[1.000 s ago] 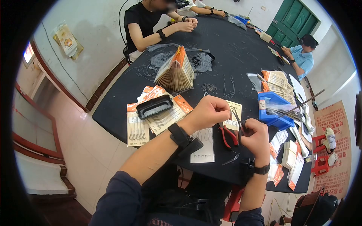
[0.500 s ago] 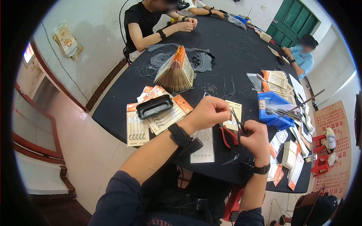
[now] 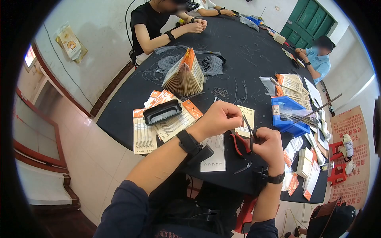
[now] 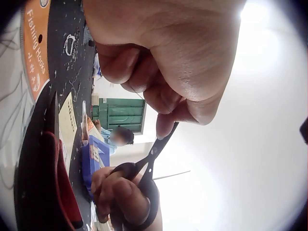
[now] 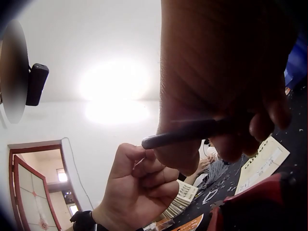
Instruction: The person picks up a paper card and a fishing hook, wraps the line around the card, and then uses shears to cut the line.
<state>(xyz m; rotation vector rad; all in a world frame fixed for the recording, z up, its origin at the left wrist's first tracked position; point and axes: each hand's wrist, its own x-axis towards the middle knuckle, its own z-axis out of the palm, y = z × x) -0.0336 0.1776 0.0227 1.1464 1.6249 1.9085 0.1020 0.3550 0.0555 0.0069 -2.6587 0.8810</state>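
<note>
My left hand (image 3: 222, 118) is held above the near part of the black table, fingers curled in. Its thumb and forefinger pinch a fine line (image 4: 166, 104), mostly hidden by the fingers. Black scissors (image 4: 153, 151) are in my right hand (image 3: 270, 144), with its thumb and fingers through the loops. Their blades point up at the left fingertips and overlap them in the left wrist view. Beneath the hands lie red-handled pliers (image 3: 240, 145), a pale yellow card (image 3: 247, 112) and a clear-covered sheet (image 3: 214, 159) with fine line on it.
Left of my hands, a black tray (image 3: 162, 112) rests on orange-topped fishing hook cards (image 3: 143, 137). Behind stand a fanned stack of cards (image 3: 184, 79) and coiled grey line (image 3: 213, 65). A blue bin (image 3: 289, 119) holds packets on the right. Other people sit around the table.
Both my hands and the scissors have stayed almost in place. At the table's far end, the hand of the person in white has shifted slightly.
</note>
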